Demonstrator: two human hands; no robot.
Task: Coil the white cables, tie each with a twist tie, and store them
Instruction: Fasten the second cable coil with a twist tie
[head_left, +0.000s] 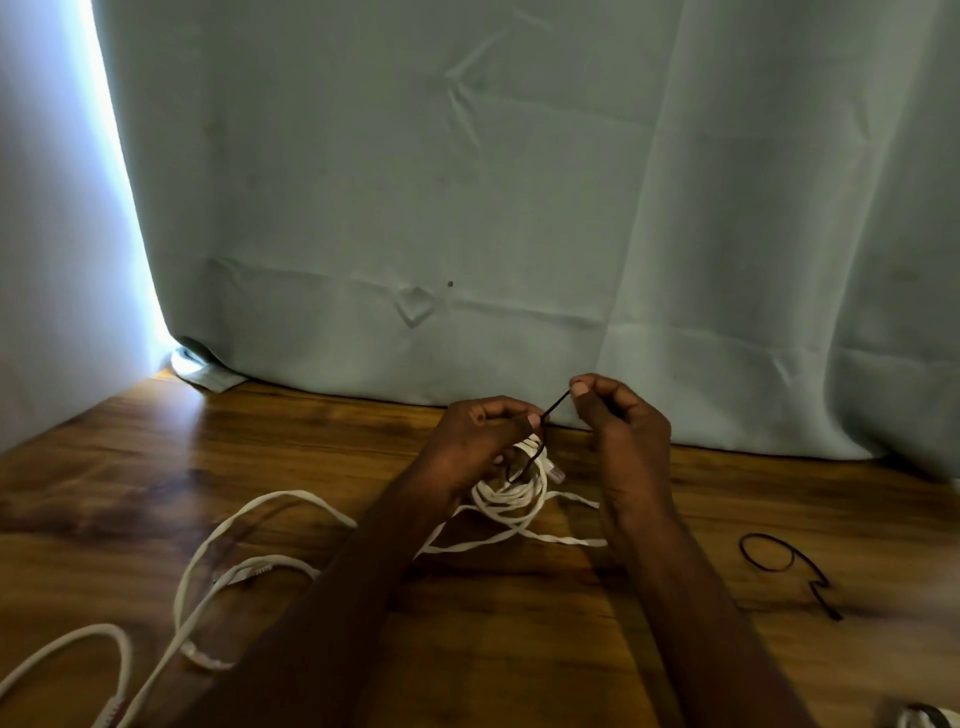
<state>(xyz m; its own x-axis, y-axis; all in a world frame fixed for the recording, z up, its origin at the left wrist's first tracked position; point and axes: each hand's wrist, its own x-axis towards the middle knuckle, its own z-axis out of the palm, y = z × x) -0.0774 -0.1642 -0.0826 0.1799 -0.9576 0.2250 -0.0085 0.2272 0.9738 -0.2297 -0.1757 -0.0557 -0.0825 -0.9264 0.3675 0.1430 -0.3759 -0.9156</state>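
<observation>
Right behind your bench (156, 467) hangs a pale curtain (415, 208). A loose white cable (208, 561) snakes across the wood on your left, and a spare black twist tie (779, 564) lies well apart on your right. Your left hand (478, 436) grips the coiled white cable (511, 493) just above the bench. Your right hand (618, 421) pinches one end of a black twist tie (550, 408) that runs down to the coil.

A pale green curtain (415, 182) hangs behind the wooden table (130, 467), its hem resting on the tabletop.
</observation>
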